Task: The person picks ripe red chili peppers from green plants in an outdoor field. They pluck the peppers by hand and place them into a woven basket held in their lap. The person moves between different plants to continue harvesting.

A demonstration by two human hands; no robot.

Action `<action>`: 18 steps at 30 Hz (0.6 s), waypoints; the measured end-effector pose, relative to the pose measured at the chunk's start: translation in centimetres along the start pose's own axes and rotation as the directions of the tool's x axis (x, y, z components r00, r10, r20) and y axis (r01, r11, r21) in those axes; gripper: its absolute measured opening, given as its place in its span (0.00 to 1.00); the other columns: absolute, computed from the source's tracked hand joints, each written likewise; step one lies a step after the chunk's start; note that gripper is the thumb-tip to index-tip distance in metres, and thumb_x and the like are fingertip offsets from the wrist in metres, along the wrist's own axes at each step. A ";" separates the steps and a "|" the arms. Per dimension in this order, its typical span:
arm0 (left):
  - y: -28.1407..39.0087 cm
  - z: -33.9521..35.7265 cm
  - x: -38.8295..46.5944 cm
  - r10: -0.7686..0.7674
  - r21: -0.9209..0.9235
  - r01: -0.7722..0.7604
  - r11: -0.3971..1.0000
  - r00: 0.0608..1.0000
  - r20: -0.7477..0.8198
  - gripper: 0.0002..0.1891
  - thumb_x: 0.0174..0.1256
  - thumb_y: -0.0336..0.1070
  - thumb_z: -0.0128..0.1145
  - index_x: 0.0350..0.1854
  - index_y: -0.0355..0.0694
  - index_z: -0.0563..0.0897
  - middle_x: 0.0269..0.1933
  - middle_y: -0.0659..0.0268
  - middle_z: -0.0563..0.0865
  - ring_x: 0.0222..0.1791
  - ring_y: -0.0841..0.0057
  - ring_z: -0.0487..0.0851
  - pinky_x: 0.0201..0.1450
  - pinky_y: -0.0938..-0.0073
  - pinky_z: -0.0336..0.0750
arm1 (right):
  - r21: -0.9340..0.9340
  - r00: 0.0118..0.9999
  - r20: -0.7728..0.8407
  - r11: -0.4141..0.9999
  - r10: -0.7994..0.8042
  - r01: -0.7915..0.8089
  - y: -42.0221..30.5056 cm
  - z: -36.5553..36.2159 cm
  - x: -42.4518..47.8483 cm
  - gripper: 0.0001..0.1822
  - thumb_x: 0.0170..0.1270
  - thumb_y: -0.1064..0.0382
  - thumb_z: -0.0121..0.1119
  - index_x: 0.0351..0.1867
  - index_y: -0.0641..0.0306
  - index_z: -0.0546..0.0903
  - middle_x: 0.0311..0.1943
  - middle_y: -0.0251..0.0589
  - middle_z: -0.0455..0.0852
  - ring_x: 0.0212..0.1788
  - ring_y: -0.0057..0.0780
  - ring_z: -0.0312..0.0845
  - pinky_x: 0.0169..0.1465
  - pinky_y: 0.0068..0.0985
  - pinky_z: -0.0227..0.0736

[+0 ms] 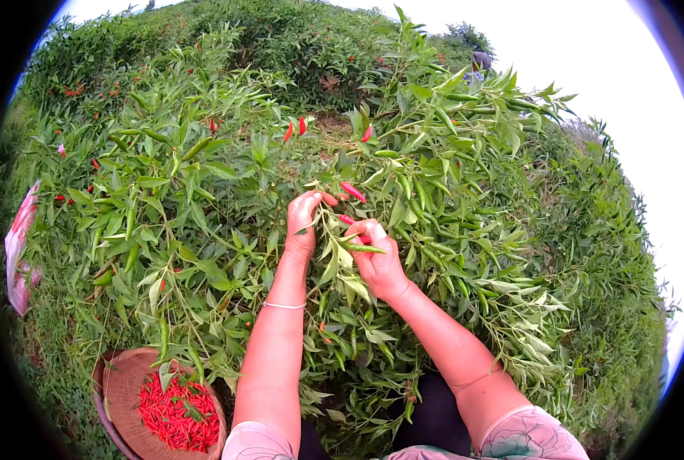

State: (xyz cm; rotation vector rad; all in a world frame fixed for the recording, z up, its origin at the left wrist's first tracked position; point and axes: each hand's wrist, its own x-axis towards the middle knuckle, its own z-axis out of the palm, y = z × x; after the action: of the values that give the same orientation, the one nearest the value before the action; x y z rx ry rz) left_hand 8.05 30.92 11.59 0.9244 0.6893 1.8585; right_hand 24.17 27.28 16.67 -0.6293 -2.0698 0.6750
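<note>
My left hand (302, 223) is closed around a leafy chili pepper branch (327, 230), its fingertips partly hidden by leaves. To its right, my right hand (376, 259) pinches a red chili pepper (348, 219) between thumb and fingers. More red shows under that thumb, though how many peppers are there I cannot tell. A green chili pepper (364, 248) crosses in front of the right fingers. Another red chili pepper (353, 191) hangs just above both hands. Many green peppers hang on the bush (434, 213) right of my hands.
A woven basket (124, 405) at lower left holds a heap of red chili peppers (181, 414) with a few leaves. A pink and white plastic bag (20, 253) is at the far left. Dense chili bushes (192, 144) surround me. Another person (480, 63) is partly visible among the plants behind.
</note>
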 end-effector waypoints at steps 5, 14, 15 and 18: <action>-0.1 0.0 0.2 0.052 0.051 -0.050 0.997 0.998 -0.039 0.16 0.64 0.39 0.44 0.28 0.32 0.81 0.31 0.64 0.83 0.30 0.79 0.75 0.39 0.78 0.67 | -0.045 0.983 -0.137 0.991 0.120 -0.127 2.4 1.2 -1.5 0.06 0.70 0.64 0.52 0.40 0.64 0.71 0.22 0.30 0.73 0.23 0.16 0.67 0.28 0.18 0.65; 0.2 -0.3 -0.2 0.012 0.120 -0.008 0.993 0.999 -0.031 0.16 0.63 0.39 0.44 0.28 0.32 0.80 0.27 0.66 0.80 0.29 0.80 0.73 0.36 0.78 0.66 | -0.004 0.989 -0.031 0.990 0.144 -0.144 1.2 1.2 0.2 0.18 0.64 0.74 0.54 0.56 0.67 0.71 0.31 0.40 0.80 0.32 0.25 0.77 0.39 0.21 0.73; 0.1 -0.2 -0.2 0.003 0.104 0.000 0.995 1.000 -0.030 0.16 0.63 0.39 0.44 0.28 0.32 0.80 0.28 0.66 0.81 0.29 0.80 0.73 0.37 0.77 0.66 | -0.035 0.994 -0.001 0.993 0.111 -0.111 1.1 1.1 0.6 0.18 0.64 0.75 0.53 0.56 0.67 0.71 0.32 0.40 0.80 0.33 0.25 0.77 0.39 0.21 0.73; -0.1 0.1 -0.1 0.086 0.104 -0.085 0.991 0.996 -0.002 0.16 0.63 0.38 0.43 0.27 0.32 0.79 0.29 0.64 0.81 0.31 0.78 0.75 0.40 0.77 0.68 | 0.310 0.942 0.131 0.890 0.309 -0.335 1.4 1.5 1.1 0.16 0.68 0.70 0.50 0.56 0.65 0.72 0.37 0.34 0.80 0.37 0.21 0.75 0.43 0.19 0.72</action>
State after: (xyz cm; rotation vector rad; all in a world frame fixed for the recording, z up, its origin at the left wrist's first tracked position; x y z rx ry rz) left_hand 8.23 30.89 11.58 1.0294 0.7669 1.9162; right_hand 22.58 28.68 15.61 -0.7681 -1.8758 1.2272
